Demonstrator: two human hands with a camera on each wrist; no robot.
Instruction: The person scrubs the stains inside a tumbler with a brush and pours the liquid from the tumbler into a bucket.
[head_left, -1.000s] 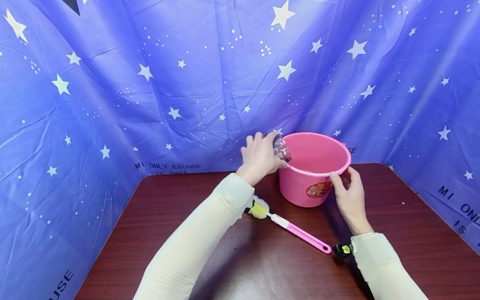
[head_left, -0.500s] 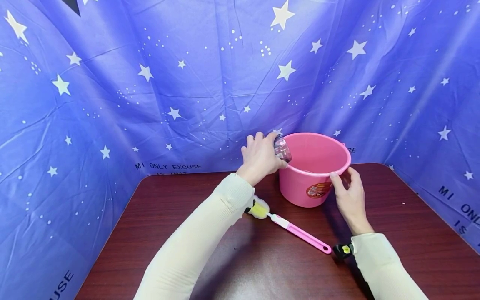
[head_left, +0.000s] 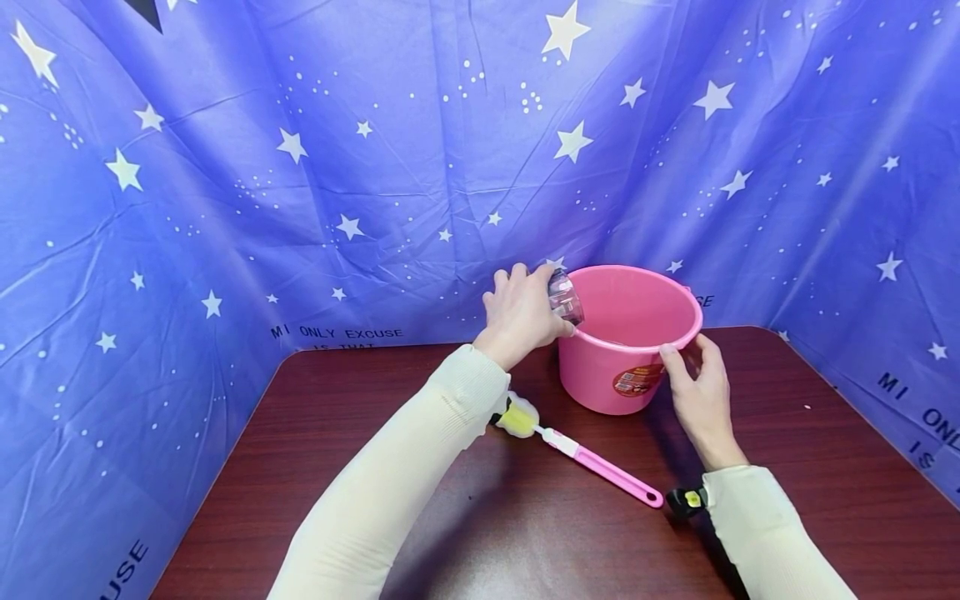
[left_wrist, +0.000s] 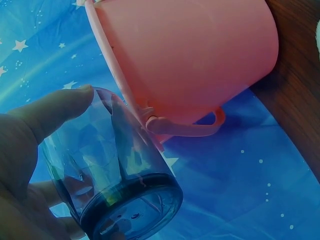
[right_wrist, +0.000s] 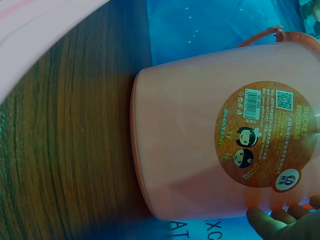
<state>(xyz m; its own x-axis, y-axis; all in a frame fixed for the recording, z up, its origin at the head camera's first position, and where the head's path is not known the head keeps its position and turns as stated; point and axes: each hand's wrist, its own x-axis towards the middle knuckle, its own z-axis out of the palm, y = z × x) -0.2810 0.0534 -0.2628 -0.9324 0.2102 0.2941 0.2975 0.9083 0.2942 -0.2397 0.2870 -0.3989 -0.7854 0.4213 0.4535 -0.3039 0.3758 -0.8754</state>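
With fingers and thumb round it, my left hand (head_left: pixel 521 317) holds a clear plastic-looking cup (head_left: pixel 566 298) tipped on its side at the left rim of a pink bucket (head_left: pixel 596 375). The left wrist view shows the thick base of the cup (left_wrist: pixel 145 200) turned away from the bucket (left_wrist: pixel 200 60). My right hand (head_left: pixel 701 400) grips the bucket's front right rim, its thumb at the rim and its fingers along the side. Fingertips (right_wrist: pixel 257 220) rest against the bucket wall in the right wrist view. Most of the bucket's inside is hidden.
A sponge brush (head_left: pixel 607 475) with a pink handle lies on the dark wooden table (head_left: pixel 300 467), in front of the bucket. Its sponge head (head_left: pixel 519 417) is beside my left sleeve. A blue star-printed curtain (head_left: pixel 420 167) hangs close behind the bucket and along both sides.
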